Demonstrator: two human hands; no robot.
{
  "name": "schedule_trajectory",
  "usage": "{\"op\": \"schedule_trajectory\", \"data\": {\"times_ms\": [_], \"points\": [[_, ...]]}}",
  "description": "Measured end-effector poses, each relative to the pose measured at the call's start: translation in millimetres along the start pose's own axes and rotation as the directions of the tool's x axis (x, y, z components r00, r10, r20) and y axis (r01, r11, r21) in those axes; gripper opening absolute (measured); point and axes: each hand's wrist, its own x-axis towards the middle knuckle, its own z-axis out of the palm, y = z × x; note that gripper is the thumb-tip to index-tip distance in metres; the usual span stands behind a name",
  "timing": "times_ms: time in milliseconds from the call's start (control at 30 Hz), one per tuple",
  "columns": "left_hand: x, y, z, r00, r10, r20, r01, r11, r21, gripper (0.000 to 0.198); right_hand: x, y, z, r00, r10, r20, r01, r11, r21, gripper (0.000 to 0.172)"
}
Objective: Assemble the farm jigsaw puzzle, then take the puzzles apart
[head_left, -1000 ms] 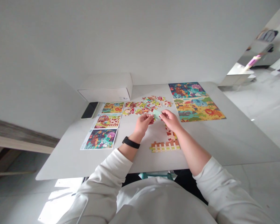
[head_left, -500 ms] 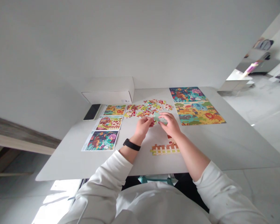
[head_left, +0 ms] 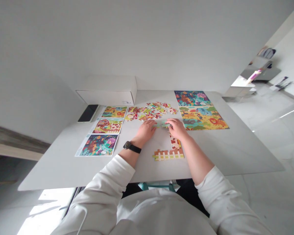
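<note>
Pale green puzzle pieces (head_left: 161,124) lie in a short strip between my two hands, at the top of a partly joined puzzle. My left hand (head_left: 146,129) has its fingers closed on the strip's left end. On the right end, my right hand (head_left: 177,129) grips with thumb and fingers, hiding part of it. Below my right hand runs a column of cow-patterned pieces (head_left: 175,143), which meets a bottom row with a white fence (head_left: 168,155). Just beyond my hands is a pile of loose puzzle pieces (head_left: 150,111).
Three small picture sheets (head_left: 107,126) lie at the left, near a dark phone (head_left: 88,113). Behind them a white box (head_left: 105,93) stands against the wall. Two finished-looking puzzles, one dark (head_left: 193,98) and one yellow (head_left: 203,118), lie at the right on the table (head_left: 225,153).
My hands have lowered the pale green piece to the top of the cow column and flattened over it. More of the cow column shows. The whole view has shifted slightly.
</note>
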Motion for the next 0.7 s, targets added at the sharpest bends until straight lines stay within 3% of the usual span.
{"op": "schedule_trajectory", "data": {"times_ms": [233,700], "points": [[0.7,-1.8,-1.4,0.999,0.007,0.037,-0.008,1.000,0.030,0.032,4.5,-4.5,10.3,0.998,-0.042,0.057,0.044,0.998,-0.035,0.036],[-0.2,3.6,-5.3,0.997,0.017,0.077,-0.025,0.995,0.100,0.038,11.3,-7.1,13.2,0.997,0.022,0.076,-0.016,0.997,-0.081,0.041]]}}
